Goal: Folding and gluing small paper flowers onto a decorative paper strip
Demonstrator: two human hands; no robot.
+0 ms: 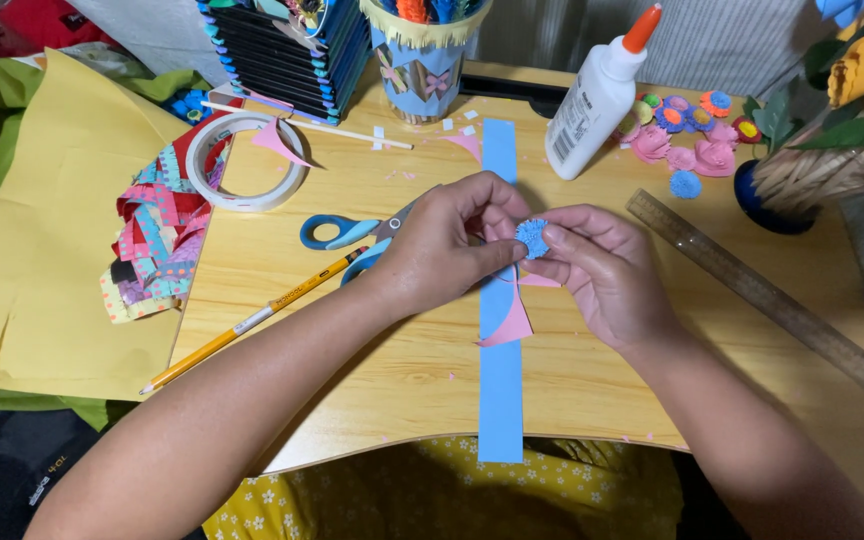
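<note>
The two hands meet over the middle of the table. The left hand and the right hand both pinch a little paper flower between them. Under the hands lies a long paper strip, running from the near edge to the far side. The scissors lie just left of the left hand, and the pencil lies in front of them. The tape roll sits farther left and back. The glue bottle stands behind the right hand. The ruler lies on the right.
</note>
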